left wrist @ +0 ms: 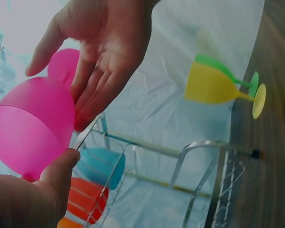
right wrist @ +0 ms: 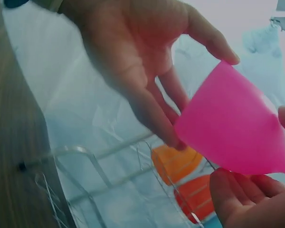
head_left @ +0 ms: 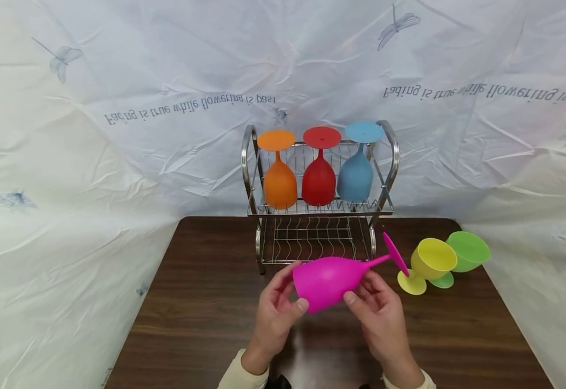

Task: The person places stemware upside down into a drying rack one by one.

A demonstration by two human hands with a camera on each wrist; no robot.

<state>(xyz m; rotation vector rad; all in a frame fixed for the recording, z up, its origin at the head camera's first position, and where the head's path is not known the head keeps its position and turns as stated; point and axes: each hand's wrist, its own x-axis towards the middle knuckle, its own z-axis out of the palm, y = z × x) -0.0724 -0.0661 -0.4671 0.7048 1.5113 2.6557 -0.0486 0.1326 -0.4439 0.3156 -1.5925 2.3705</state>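
A magenta plastic goblet (head_left: 328, 281) is held tilted on its side above the table, its mouth toward the left and its foot up at the right. At the rim, my left hand (head_left: 275, 319) pinches it between thumb and fingers. My right hand (head_left: 384, 319) grips the bowl near the stem, thumb on the near side and fingers beneath. The right wrist view shows the goblet's bowl (right wrist: 235, 123) between both hands. Behind it, a two-tier wire rack (head_left: 319, 213) bears upside-down orange (head_left: 280, 186), red (head_left: 319, 181) and blue (head_left: 355, 177) goblets on its upper tier.
Right of the rack, a yellow goblet (head_left: 433, 259) and a green goblet (head_left: 468, 252) stand upright close together on the dark wooden table (head_left: 190, 302). White printed sheeting (head_left: 205, 65) hangs behind and along the sides.
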